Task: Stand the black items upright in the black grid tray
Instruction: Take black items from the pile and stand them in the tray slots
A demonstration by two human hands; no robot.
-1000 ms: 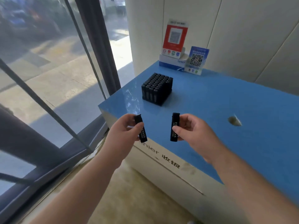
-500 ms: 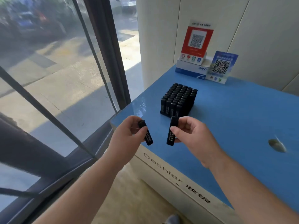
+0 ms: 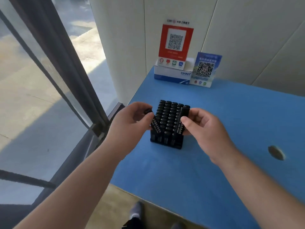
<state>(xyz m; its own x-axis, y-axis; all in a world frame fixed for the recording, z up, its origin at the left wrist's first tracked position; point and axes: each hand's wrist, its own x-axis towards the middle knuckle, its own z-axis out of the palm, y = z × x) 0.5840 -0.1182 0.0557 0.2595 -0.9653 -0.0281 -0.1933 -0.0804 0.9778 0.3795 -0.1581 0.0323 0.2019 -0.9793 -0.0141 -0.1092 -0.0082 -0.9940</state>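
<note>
Each hand pinches one black stick above the full-looking tray [image 3: 166,143] at the desk's [image 3: 214,162] 11 o'clock corner: left hand [image 3: 130,121] tilted stick [image 3: 155,125], right hand [image 3: 203,128] upright stick [image 3: 180,120]. Likely light, stiff, smooth; hold mid-body.

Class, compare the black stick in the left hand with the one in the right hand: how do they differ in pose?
The left stick leans, its top toward the window; the right stick stands nearly upright. The left hand holds over the tray's left edge, the right hand over its right. Both are black with white lettering.
</note>
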